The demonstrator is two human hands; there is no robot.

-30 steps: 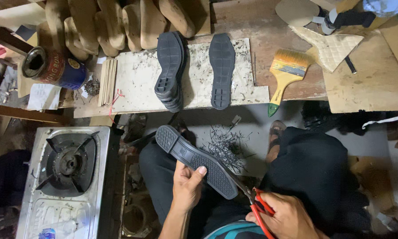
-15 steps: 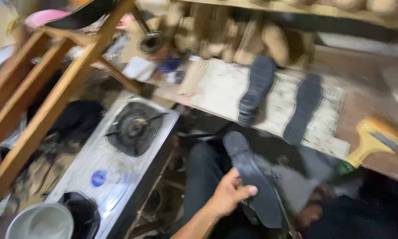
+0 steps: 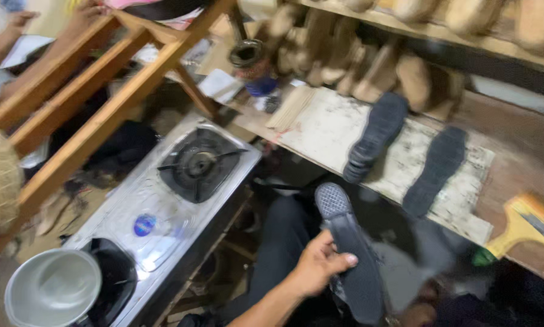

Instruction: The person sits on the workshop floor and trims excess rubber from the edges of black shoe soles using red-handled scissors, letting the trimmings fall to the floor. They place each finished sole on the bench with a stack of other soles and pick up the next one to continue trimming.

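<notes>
Left hand clamped on a black rubber shoe sole, thumb lying across the tread face, fingers wrapped round the near edge. Sole held over the lap, clear of the workbench, long axis running from the heel end by the front edge of the bench down towards the bottom of the frame, tilted a little to the right. Grip set roughly at mid-length, so the patterned heel end sticks out beyond the hand on the bench side and the broader part lies below and to the right of it.

Right hand barely in view at the bottom edge, under the lower end of the sole, blurred; whether closed or open cannot be told. Left hand plainly the nearer to the sole, being on it.

On the pale cutting board along the bench's front edge: two more black soles side by side, apart from each other, lengthwise across the board. Yellow-handled brush at the right end of the bench. Wooden shoe lasts ranked along the back. Gas stove to the left, well apart from the hand, with a metal pot at its near corner.
</notes>
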